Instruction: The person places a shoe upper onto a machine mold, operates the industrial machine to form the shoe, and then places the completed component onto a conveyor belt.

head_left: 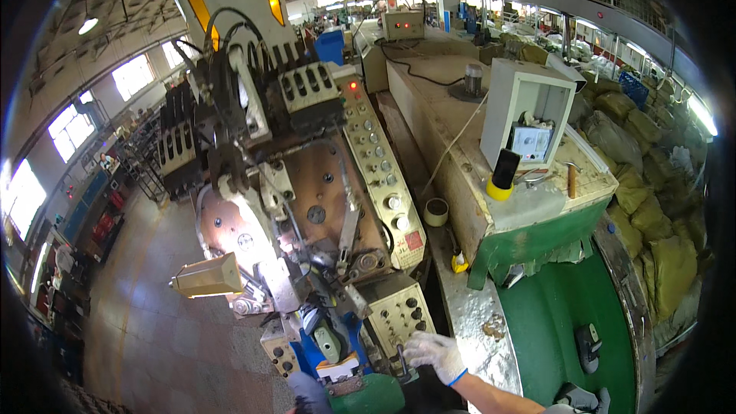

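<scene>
My right hand (435, 356), in a white knit glove with a blue cuff edge, reaches in from the lower right. Its fingers stretch leftward beside a small dark lever (402, 360) below the machine's lower control box (399, 316); whether they touch it I cannot tell. A grey-green shoe (328, 342) sits in the machine's clamp area, between blue parts (308, 354). Just below it is a green rounded machine cover (368, 395). A grey-blue shape (308, 392) rises at the bottom edge, too unclear to name. I cannot make out my left hand.
The large machine (314, 215) has a knobbed side panel (376, 157). To the right, a green belt (544, 322) carries a dark shoe (589, 349) and another partly cut-off one. On the bench are a hammer (572, 180), a white box (529, 119) and a yellow tape roll (499, 190).
</scene>
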### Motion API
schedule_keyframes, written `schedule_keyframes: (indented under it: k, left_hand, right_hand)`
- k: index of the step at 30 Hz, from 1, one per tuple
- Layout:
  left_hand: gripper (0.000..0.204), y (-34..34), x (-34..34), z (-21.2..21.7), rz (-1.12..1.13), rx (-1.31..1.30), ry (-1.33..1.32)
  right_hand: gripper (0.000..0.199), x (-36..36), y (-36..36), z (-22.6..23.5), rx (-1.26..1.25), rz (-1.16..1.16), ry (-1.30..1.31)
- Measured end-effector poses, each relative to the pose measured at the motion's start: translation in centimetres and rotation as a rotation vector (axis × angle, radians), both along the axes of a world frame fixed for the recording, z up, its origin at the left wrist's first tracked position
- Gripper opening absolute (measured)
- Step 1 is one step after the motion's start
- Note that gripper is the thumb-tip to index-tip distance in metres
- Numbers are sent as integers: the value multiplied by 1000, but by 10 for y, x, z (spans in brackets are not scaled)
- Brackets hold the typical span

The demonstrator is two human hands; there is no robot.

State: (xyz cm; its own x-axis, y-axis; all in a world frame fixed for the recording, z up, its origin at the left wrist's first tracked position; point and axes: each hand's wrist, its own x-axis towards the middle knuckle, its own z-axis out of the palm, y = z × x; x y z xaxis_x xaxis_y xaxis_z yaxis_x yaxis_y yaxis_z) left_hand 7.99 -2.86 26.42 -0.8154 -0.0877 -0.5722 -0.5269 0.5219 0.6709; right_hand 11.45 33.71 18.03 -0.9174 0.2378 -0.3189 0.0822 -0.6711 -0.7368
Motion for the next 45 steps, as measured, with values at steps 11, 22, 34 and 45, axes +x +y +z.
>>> schedule_keyframes:
  k: [11, 22, 34, 45]
  left_hand:
    - [28, 117, -25, 24, -242, 329, 179]
    - [78, 178, -95, -32, -1, -350, 518]
    - [53, 136, -139, -87, 78, 520, 267]
    - [90, 175, 19, -137, -377, 1071, -781]
  right_hand:
    - [86, -4, -18, 62, -444, 56, 140]
    - [83, 282, 275, -111, 1061, 155, -1369]
    - [53, 85, 89, -98, 580, -292, -380]
    - [50, 60, 54, 28, -677, -378, 281]
